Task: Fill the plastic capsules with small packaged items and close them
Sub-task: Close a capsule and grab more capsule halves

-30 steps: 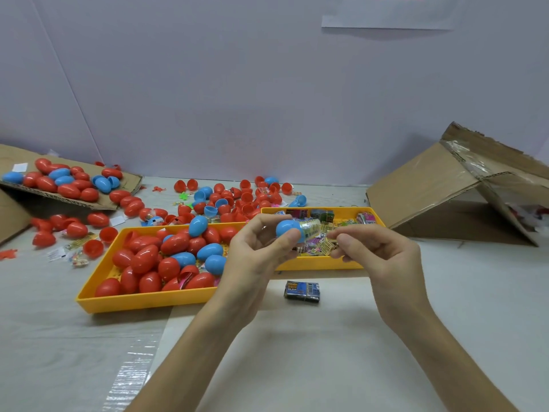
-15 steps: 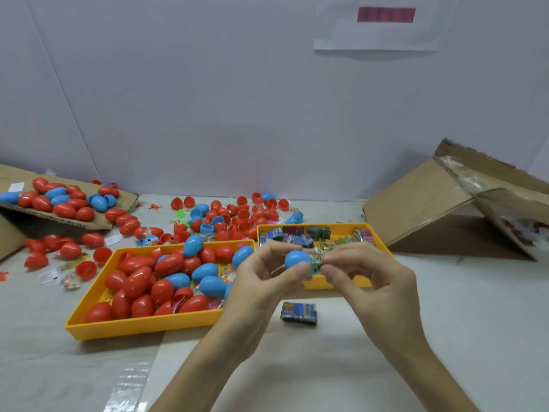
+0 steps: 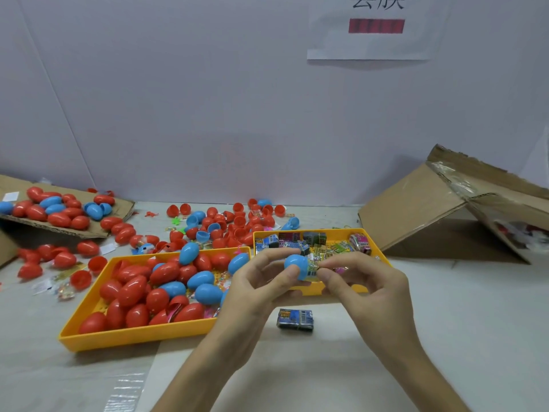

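Observation:
My left hand (image 3: 255, 288) grips a blue capsule half (image 3: 295, 264) above the near edge of the right yellow tray (image 3: 383, 257). A small printed packet (image 3: 313, 270) sticks out of the half's open end, and my right hand (image 3: 362, 283) pinches it with thumb and fingertips. The right tray holds several small packaged items (image 3: 315, 239). The left yellow tray (image 3: 130, 334) is full of closed red and blue capsules (image 3: 166, 281). One dark blue packet (image 3: 295, 319) lies on the table below my hands.
Loose red and blue capsule halves (image 3: 225, 221) are scattered behind the trays. A cardboard flap (image 3: 59, 230) at the far left carries more capsules. A tipped cardboard box (image 3: 445, 209) stands at the right. A white wall rises at the back.
My hands have come together, and the packet has gone deeper into the blue half. The view has tilted upward, so everything sits lower in the frame.

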The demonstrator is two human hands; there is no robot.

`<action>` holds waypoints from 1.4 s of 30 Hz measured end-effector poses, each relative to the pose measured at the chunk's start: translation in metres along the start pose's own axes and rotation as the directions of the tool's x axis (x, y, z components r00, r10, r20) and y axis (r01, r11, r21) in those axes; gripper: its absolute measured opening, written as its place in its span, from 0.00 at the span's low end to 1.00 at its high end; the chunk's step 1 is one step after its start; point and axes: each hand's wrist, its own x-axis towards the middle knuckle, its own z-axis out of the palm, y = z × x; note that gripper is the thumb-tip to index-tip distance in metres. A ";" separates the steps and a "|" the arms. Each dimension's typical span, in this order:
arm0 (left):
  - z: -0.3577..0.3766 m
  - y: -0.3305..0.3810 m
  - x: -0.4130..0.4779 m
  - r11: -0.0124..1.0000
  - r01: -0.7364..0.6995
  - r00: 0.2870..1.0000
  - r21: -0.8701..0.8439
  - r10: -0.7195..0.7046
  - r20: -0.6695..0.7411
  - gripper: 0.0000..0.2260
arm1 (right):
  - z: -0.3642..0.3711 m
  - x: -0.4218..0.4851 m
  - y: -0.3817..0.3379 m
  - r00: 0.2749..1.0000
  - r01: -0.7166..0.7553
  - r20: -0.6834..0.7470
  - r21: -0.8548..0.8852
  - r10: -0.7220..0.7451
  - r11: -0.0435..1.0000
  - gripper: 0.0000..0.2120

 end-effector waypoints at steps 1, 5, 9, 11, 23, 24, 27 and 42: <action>0.000 -0.001 0.000 1.000 -0.003 1.000 -0.003 0.003 0.001 0.16 | 0.000 0.000 0.000 1.000 0.007 0.006 -0.011 -0.007 1.000 0.05; -0.002 -0.003 0.003 1.000 -0.007 1.000 0.015 0.007 -0.003 0.13 | -0.001 0.001 0.002 0.999 0.048 0.014 -0.064 -0.047 0.997 0.02; -0.004 -0.005 0.003 1.000 -0.014 1.000 0.019 0.014 0.011 0.14 | -0.002 0.001 0.004 0.999 0.054 -0.004 -0.065 -0.054 0.996 0.02; -0.004 -0.004 0.003 0.998 -0.031 0.999 0.058 0.030 0.027 0.12 | -0.002 0.001 0.004 0.998 0.058 -0.004 -0.067 -0.058 0.996 0.02; -0.007 -0.008 0.003 0.968 -0.119 0.993 0.222 0.118 0.016 0.12 | -0.001 0.000 0.003 0.995 0.102 0.016 -0.094 -0.101 0.990 0.03; -0.007 -0.008 0.003 0.967 -0.118 0.993 0.227 0.118 0.014 0.12 | -0.001 0.000 0.003 0.995 0.102 0.015 -0.096 -0.101 0.990 0.03; -0.006 -0.007 0.003 0.964 -0.118 0.993 0.238 0.119 0.013 0.12 | -0.001 0.000 0.003 0.995 0.094 0.018 -0.102 -0.093 0.990 0.04; -0.003 -0.004 -0.001 0.936 -0.159 0.987 0.315 0.144 0.070 0.09 | -0.001 0.000 0.002 0.998 0.054 0.035 -0.101 -0.051 0.993 0.05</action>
